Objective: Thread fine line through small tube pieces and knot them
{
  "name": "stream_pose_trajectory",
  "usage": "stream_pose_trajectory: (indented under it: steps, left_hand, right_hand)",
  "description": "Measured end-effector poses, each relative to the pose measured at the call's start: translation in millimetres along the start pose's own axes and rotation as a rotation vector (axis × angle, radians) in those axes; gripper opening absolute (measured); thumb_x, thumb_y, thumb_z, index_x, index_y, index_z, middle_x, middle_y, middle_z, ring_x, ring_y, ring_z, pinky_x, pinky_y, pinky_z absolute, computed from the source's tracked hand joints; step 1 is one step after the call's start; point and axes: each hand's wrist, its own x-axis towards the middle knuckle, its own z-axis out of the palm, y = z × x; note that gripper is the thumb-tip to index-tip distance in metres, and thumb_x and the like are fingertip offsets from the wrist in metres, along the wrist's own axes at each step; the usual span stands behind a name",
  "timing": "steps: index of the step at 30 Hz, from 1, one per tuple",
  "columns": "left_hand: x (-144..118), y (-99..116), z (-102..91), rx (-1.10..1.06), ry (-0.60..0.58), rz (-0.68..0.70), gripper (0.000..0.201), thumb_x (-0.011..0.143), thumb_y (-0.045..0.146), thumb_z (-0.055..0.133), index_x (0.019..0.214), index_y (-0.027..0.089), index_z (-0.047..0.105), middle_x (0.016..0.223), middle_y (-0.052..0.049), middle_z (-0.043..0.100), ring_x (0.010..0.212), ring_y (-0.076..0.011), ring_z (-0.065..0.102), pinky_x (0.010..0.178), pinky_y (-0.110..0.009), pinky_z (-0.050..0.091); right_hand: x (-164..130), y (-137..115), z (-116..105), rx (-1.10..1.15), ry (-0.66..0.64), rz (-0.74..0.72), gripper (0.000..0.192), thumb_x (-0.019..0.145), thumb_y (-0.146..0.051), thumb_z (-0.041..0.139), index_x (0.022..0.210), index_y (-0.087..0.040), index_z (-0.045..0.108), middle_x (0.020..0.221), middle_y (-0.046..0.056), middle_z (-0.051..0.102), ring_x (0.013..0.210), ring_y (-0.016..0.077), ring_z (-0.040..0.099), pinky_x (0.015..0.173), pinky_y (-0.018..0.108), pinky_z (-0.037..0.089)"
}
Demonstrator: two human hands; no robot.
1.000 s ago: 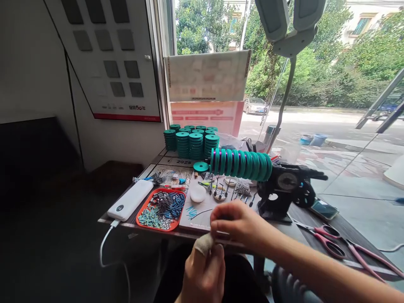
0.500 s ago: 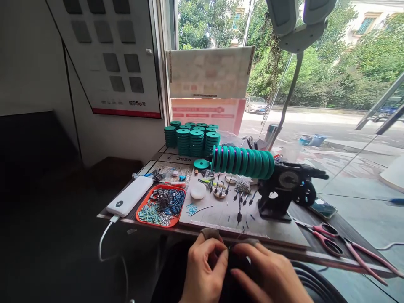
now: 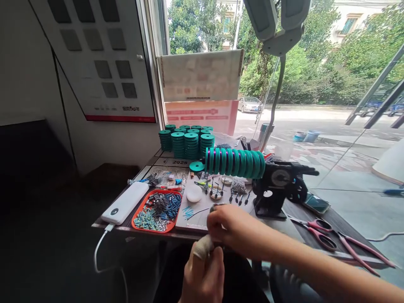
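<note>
My left hand [image 3: 203, 273] is closed in a pinch below the table's front edge, a pale cover on one finger. Whatever lies between its fingertips is too small to make out. Just above it, my right hand [image 3: 232, 229] is curled over the front of the light work board [image 3: 197, 223], its fingertips turned down and partly hidden. Its grip, if it has one, cannot be seen. Near the hands on the board lie a thin dark strand [image 3: 198, 213], short blue pieces [image 3: 187, 211], a white round lid [image 3: 194, 194] and several small dark stemmed parts [image 3: 241, 198].
An orange tray [image 3: 135, 225] of small fishing-tackle-like parts and a white power bank [image 3: 126, 203] stand left. Green foam spools fill a black winder [image 3: 279, 181]; more green spools [image 3: 191, 145] are stacked behind. Pink-handled scissors [image 3: 322, 240], pliers [image 3: 360, 252] and a phone [image 3: 316, 204] lie right.
My right hand has moved up and left, away from beside my left hand, and its forearm now crosses the board's front. The left hand has turned and closed tighter. The view shifted slightly.
</note>
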Motion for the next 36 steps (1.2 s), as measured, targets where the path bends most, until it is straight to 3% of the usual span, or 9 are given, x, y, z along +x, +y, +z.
stream_pose_trajectory:
  steps: [6,11,12,18,22,25,28,31,36]
  left_hand:
    - [22.4,1.0,-6.6,-0.221,-0.026,-0.084,0.019,0.077,0.003,0.055,0.086,0.014,0.068,0.077,-0.009,0.07,0.067,-0.0175,0.064,0.064,-0.025,0.054]
    - [42.8,5.3,-12.7,-1.228,-0.337,-1.551,0.016,0.067,0.003,0.064,0.054,0.014,0.063,0.056,0.001,0.058,0.045,-0.0043,0.045,0.042,-0.012,0.036]
    - [44.1,4.5,-12.6,-1.352,-0.365,-1.782,0.015,0.065,0.002,0.064,0.055,0.013,0.063,0.055,0.001,0.058,0.044,-0.0035,0.044,0.04,-0.012,0.033]
    - [40.4,3.2,-8.4,-1.55,-0.393,-2.054,0.013,0.06,-0.001,0.064,0.06,0.011,0.06,0.056,0.0,0.059,0.046,-0.0043,0.05,0.039,-0.011,0.03]
    - [39.6,5.5,-8.7,-1.549,-0.439,-2.011,0.012,0.056,0.003,0.07,0.06,0.011,0.061,0.054,0.002,0.055,0.045,-0.0031,0.046,0.039,-0.011,0.027]
    - [40.9,5.9,-11.2,-1.527,-0.456,-1.887,0.012,0.054,0.006,0.072,0.056,0.012,0.062,0.053,0.003,0.052,0.043,-0.0032,0.04,0.04,-0.013,0.027]
    - [42.1,4.6,-15.7,-1.219,-0.51,-1.389,0.009,0.061,0.008,0.069,0.057,0.014,0.064,0.065,0.001,0.055,0.053,-0.007,0.047,0.049,-0.016,0.036]
    - [38.8,3.5,-18.5,-0.726,-0.526,-0.687,0.014,0.071,0.007,0.059,0.061,0.015,0.064,0.079,-0.005,0.057,0.071,-0.0149,0.058,0.062,-0.021,0.045]
    - [21.4,3.9,-11.4,-0.26,-0.134,-0.148,0.021,0.083,0.007,0.045,0.08,0.014,0.065,0.077,-0.009,0.061,0.067,-0.0165,0.064,0.063,-0.023,0.052]
  right_hand:
    - [39.0,-3.8,-16.5,0.05,-0.186,-0.042,0.009,0.069,-0.013,0.067,0.061,-0.015,0.069,0.044,-0.006,0.052,0.043,0.0071,0.047,0.043,0.018,0.033]
    - [-18.4,2.8,7.0,-0.108,0.233,-0.105,0.021,0.085,-0.013,0.048,0.074,-0.014,0.066,0.075,0.008,0.063,0.073,0.018,0.053,0.068,0.031,0.041]
    - [-32.4,8.1,16.8,-0.187,0.505,-0.284,0.024,0.086,-0.013,0.045,0.073,-0.015,0.065,0.067,0.006,0.061,0.064,0.0167,0.051,0.062,0.03,0.04]
    - [-61.8,35.2,68.2,-0.423,0.788,-0.652,0.035,0.092,-0.005,0.033,0.086,-0.012,0.067,0.057,0.001,0.064,0.049,0.0135,0.053,0.052,0.027,0.042]
    - [-55.6,38.7,87.8,-0.119,0.82,-0.515,0.03,0.094,-0.016,0.039,0.083,-0.015,0.067,0.064,0.004,0.066,0.054,0.0144,0.056,0.053,0.025,0.046]
    - [-60.3,39.2,106.5,0.597,0.645,-0.118,0.027,0.09,-0.037,0.051,0.077,-0.018,0.065,0.067,0.003,0.064,0.06,0.0141,0.058,0.054,0.022,0.047]
    - [-70.7,35.9,114.6,1.081,0.312,0.17,0.035,0.079,-0.052,0.059,0.07,-0.018,0.063,0.058,-0.001,0.056,0.054,0.0122,0.053,0.051,0.021,0.042]
    - [-75.8,26.6,98.1,0.833,0.271,0.094,0.024,0.077,-0.038,0.062,0.066,-0.018,0.065,0.061,0.0,0.055,0.056,0.0115,0.05,0.052,0.02,0.039]
    - [-43.3,12.3,40.8,0.626,0.238,0.1,0.015,0.076,-0.026,0.055,0.069,-0.017,0.064,0.066,0.001,0.059,0.063,0.0132,0.052,0.06,0.022,0.039]
